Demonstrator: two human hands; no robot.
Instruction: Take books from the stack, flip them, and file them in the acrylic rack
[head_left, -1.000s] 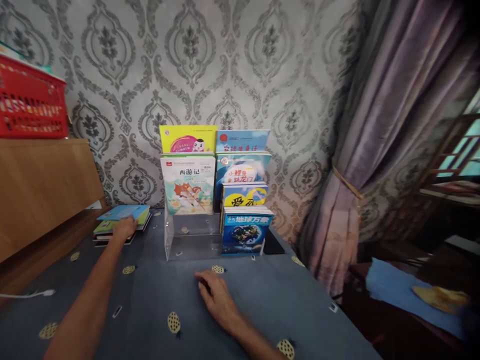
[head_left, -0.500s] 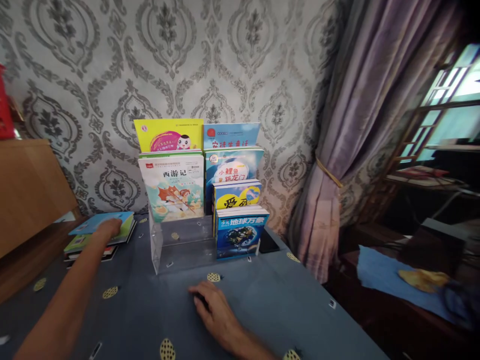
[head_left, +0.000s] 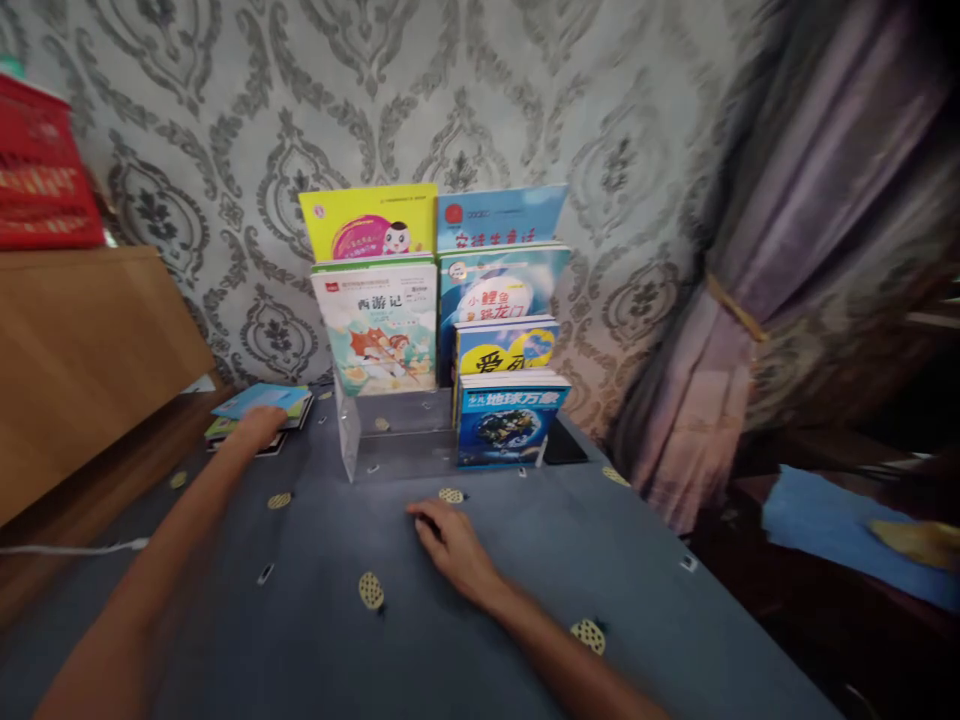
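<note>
My left hand (head_left: pixel 260 428) reaches to a small stack of books at the far left of the table. It lies over the front right part of the top light-blue book (head_left: pixel 251 398), touching it; its fingertips are blurred, so their grip is unclear. Nearer the middle, my right hand (head_left: pixel 454 545) rests on the dark blue tablecloth, palm down, fingers loosely bent and apart, with nothing in them. Just beyond it stands a clear plastic book rack (head_left: pixel 394 452). Its left side holds a white-covered book (head_left: pixel 379 335) before a yellow one (head_left: pixel 367 220); several blue and yellow books (head_left: pixel 504 425) fill the right side in tiers.
A brown box (head_left: pixel 90 340) with a red basket (head_left: pixel 45 170) on top stands at the left. A white cable (head_left: pixel 82 549) lies below it. A black flat device (head_left: pixel 564 445) is right of the rack. Patterned wall behind, purple curtain (head_left: pixel 694 390) at right.
The view has swung left and tilted down, so the rack and books appear further right and higher. My left hand stays at the book stack; my right hand remains on the table.
</note>
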